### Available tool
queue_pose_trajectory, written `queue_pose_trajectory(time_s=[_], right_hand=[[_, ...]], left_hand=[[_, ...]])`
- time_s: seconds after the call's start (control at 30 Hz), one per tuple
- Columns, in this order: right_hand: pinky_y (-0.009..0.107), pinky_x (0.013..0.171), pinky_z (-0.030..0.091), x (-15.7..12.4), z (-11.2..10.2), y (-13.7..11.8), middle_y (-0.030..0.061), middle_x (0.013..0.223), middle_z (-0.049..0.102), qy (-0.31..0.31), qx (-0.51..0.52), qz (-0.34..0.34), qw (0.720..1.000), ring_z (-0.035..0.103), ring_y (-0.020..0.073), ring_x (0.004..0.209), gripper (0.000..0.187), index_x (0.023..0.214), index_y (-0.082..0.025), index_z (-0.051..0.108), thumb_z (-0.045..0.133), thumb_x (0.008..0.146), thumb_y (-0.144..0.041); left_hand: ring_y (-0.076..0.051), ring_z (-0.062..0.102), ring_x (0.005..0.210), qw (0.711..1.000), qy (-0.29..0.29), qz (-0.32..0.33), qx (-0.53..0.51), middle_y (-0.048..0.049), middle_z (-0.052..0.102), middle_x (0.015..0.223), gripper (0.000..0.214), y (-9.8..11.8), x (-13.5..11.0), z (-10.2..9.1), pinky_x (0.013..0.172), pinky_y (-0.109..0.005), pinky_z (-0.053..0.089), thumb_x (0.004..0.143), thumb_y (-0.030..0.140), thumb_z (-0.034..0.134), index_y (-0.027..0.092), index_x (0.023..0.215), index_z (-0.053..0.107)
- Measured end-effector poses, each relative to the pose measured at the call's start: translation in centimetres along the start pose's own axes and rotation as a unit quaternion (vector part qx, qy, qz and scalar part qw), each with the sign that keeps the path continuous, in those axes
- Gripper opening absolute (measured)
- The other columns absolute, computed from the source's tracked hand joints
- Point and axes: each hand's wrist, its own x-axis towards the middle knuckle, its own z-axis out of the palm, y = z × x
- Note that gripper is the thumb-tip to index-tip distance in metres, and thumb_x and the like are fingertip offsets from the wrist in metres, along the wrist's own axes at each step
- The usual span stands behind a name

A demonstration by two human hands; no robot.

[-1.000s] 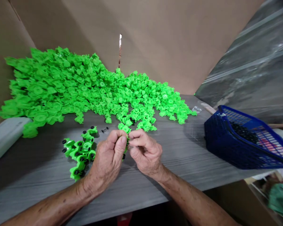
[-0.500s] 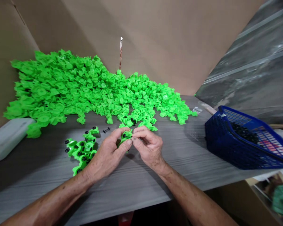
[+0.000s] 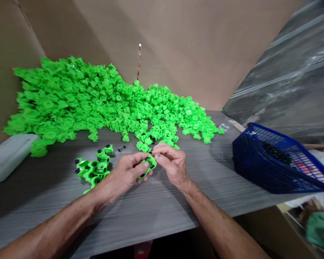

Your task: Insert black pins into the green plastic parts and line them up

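My left hand (image 3: pixel 123 175) and my right hand (image 3: pixel 172 163) meet over the grey table, pinching a bright green plastic part (image 3: pixel 149 166) with small black wheels between fingers and thumbs. Part of it is hidden by my fingers. To the left of my left hand lies a small cluster of green parts with black wheels (image 3: pixel 95 169). A loose black axle with wheels (image 3: pixel 121 148) rests just above it. Beyond my fingertips spreads a large heap of green plastic parts (image 3: pixel 83 102), its nearest pieces close to my right hand.
The grey wood-grain table (image 3: pixel 162 205) ends in a front edge below my arms. A blue mesh basket (image 3: pixel 267 169) holding black pieces stands at right. A white container (image 3: pixel 8 158) sits at left. Cardboard walls and a plastic sheet (image 3: pixel 283 82) rise behind.
My hands have dropped slightly and turned the green part from upright to nearly flat between them. The view has shifted a little.
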Motion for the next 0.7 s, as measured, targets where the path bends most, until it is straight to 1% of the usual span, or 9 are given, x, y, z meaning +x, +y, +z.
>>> queue_pose_trajectory(time_s=[0.1,0.2,0.27,0.33,0.4,0.47,0.53,0.63,0.7], right_hand=[[0.029,0.065,0.05,0.1,0.0,-0.1,0.0024,0.075,0.066,-0.003,-0.007,0.004,1.0,0.062,0.0153,0.072,0.007,0.075,-0.019,0.07,0.065,0.078,-0.023],[0.029,0.065,0.049,0.0,0.1,-0.1,0.0024,0.075,0.067,-0.004,-0.009,0.003,1.0,0.061,0.0152,0.072,0.008,0.075,-0.019,0.069,0.064,0.078,-0.024],[0.029,0.065,0.05,-0.1,0.2,-0.2,0.0026,0.075,0.067,-0.006,-0.01,0.0,1.0,0.062,0.0154,0.072,0.008,0.075,-0.019,0.069,0.064,0.079,-0.024],[0.029,0.065,0.049,-0.1,0.3,-0.2,0.0028,0.075,0.066,-0.013,-0.016,-0.002,1.0,0.061,0.0154,0.072,0.01,0.076,-0.019,0.069,0.064,0.08,-0.026],[0.028,0.063,0.048,-0.1,0.2,0.0,0.0023,0.074,0.065,-0.015,-0.04,-0.001,0.999,0.06,0.0143,0.069,0.013,0.077,-0.018,0.068,0.061,0.084,-0.027],[0.027,0.061,0.046,0.0,0.1,0.4,0.0015,0.071,0.064,-0.012,-0.086,-0.003,0.996,0.057,0.013,0.065,0.015,0.076,-0.018,0.067,0.059,0.086,-0.026],[0.026,0.059,0.043,0.0,-0.1,1.0,0.0008,0.068,0.062,-0.012,-0.143,-0.013,0.99,0.056,0.0126,0.063,0.013,0.074,-0.018,0.066,0.059,0.084,-0.023],[0.026,0.059,0.043,-0.2,-0.1,1.9,0.0008,0.068,0.06,-0.044,-0.222,-0.028,0.974,0.055,0.0134,0.064,0.009,0.074,-0.017,0.066,0.059,0.08,-0.016],[0.026,0.06,0.043,-0.5,0.0,2.3,0.0015,0.07,0.059,-0.073,-0.257,-0.029,0.963,0.055,0.0134,0.064,0.01,0.075,-0.017,0.067,0.058,0.078,-0.012]], left_hand=[[-0.012,0.056,0.062,1.0,-0.001,-0.013,-0.021,-0.005,0.066,0.078,0.041,0.2,-0.1,0.1,0.055,-0.023,0.043,0.081,0.043,0.063,0.015,0.109,0.067],[-0.012,0.056,0.064,1.0,-0.008,0.003,-0.01,-0.0043,0.065,0.079,0.038,0.0,-0.1,0.2,0.057,-0.024,0.045,0.084,0.046,0.058,0.017,0.107,0.067],[-0.014,0.058,0.066,1.0,-0.003,0.019,0.004,-0.0041,0.066,0.079,0.037,-0.1,0.0,0.1,0.06,-0.026,0.047,0.085,0.047,0.057,0.018,0.104,0.068],[-0.015,0.059,0.068,0.998,0.009,0.042,0.042,-0.0037,0.066,0.078,0.036,0.0,0.2,-0.3,0.062,-0.027,0.048,0.086,0.047,0.055,0.017,0.1,0.068],[-0.015,0.058,0.07,0.989,0.017,0.079,0.125,-0.003,0.066,0.079,0.034,0.2,0.3,-1.0,0.064,-0.027,0.047,0.088,0.044,0.051,0.018,0.1,0.068],[-0.015,0.058,0.074,0.965,-0.001,0.12,0.233,-0.0024,0.067,0.083,0.03,0.6,0.3,-1.8,0.068,-0.027,0.046,0.088,0.039,0.049,0.019,0.099,0.068],[-0.016,0.059,0.078,0.931,-0.05,0.144,0.331,-0.0029,0.067,0.086,0.025,0.9,0.3,-2.3,0.071,-0.027,0.045,0.089,0.033,0.048,0.02,0.094,0.069],[-0.018,0.059,0.082,0.875,-0.131,0.153,0.44,-0.0042,0.066,0.086,0.024,0.9,0.0,-2.1,0.074,-0.029,0.043,0.089,0.025,0.046,0.02,0.087,0.07],[-0.02,0.06,0.086,0.846,-0.155,0.147,0.489,-0.0047,0.067,0.086,0.023,0.7,-0.2,-1.6,0.077,-0.031,0.042,0.088,0.021,0.047,0.021,0.085,0.07]])
